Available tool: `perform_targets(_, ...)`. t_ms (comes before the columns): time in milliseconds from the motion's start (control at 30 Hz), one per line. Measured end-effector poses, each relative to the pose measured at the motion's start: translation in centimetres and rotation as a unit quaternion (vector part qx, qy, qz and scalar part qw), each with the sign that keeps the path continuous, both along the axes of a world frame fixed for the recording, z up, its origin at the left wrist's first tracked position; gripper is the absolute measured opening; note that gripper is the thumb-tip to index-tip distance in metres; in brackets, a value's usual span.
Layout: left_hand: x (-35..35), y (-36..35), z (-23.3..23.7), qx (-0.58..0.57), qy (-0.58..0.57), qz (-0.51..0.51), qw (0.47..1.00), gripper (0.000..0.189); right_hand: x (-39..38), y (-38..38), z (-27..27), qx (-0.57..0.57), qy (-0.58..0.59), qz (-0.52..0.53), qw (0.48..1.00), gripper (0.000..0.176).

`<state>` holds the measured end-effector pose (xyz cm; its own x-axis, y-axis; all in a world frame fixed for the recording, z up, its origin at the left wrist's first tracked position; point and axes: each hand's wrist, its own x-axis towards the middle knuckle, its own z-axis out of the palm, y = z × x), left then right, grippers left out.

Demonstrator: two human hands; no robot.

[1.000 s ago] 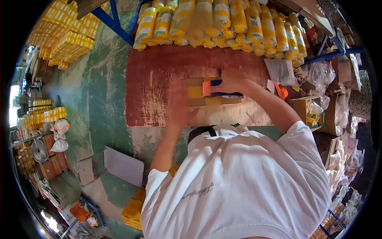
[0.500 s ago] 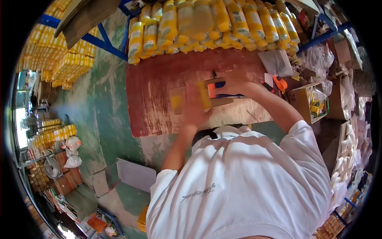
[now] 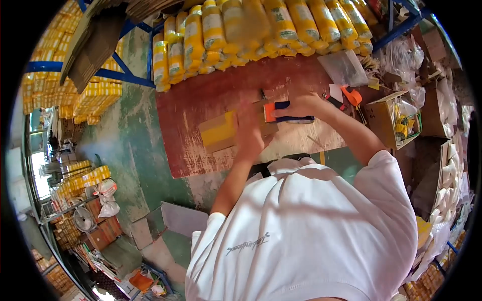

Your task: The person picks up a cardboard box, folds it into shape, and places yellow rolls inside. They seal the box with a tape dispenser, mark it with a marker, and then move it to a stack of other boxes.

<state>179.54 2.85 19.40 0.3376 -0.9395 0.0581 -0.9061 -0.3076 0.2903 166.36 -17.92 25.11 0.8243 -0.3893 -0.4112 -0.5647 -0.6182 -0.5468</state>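
A cardboard box (image 3: 217, 142) with a strip of yellow tape (image 3: 219, 131) across its left part lies at a slant on the red tabletop. My left hand (image 3: 248, 133) rests over the box's right part, fingers stretched out and thumb apart, somewhat blurred. Close by, my right hand (image 3: 303, 106) is wrapped round a blue-and-orange tape dispenser (image 3: 291, 119). The dispenser's orange front end overlaps the right end of the box in this view.
Rolls in yellow-and-white wrapping (image 3: 213, 30) are stacked along the table's far edge. At the right lie an orange tool (image 3: 353, 96), a clear plastic bag (image 3: 343, 68) and an open carton (image 3: 382, 125). A blue rack frame (image 3: 113, 76) stands at the left.
My left hand has shifted right along the box, uncovering the yellow tape on its left part. More of the dispenser shows in my right hand. The whole view has turned slightly.
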Motion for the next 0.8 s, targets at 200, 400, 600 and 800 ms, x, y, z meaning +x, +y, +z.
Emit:
perform_targets(200, -1.3, -1.5, 0.6, 0.059, -0.093, -0.026, 0.994, 0.13, -2.8, -2.1, -2.8, 0.061, -0.028, -0.028, 0.997, 0.076)
perform_targets(400, -0.3, -3.8, -0.4, 0.004, 0.009, -0.083, 0.996, 0.129, -5.1, -3.3, -9.7, 0.137, -0.011, -0.052, 0.989, 0.09)
perform_targets(600, -0.3, -4.1, 0.8, 0.06, -0.015, -0.086, 0.994, 0.12, -7.8, -3.8, -15.8, 0.154, -0.037, -0.045, 0.986, 0.087)
perform_targets(800, 2.4, 0.4, 5.9, 0.077, 0.041, -0.059, 0.994, 0.128, -6.1, -1.8, -8.1, 0.259, -0.096, -0.032, 0.961, 0.074)
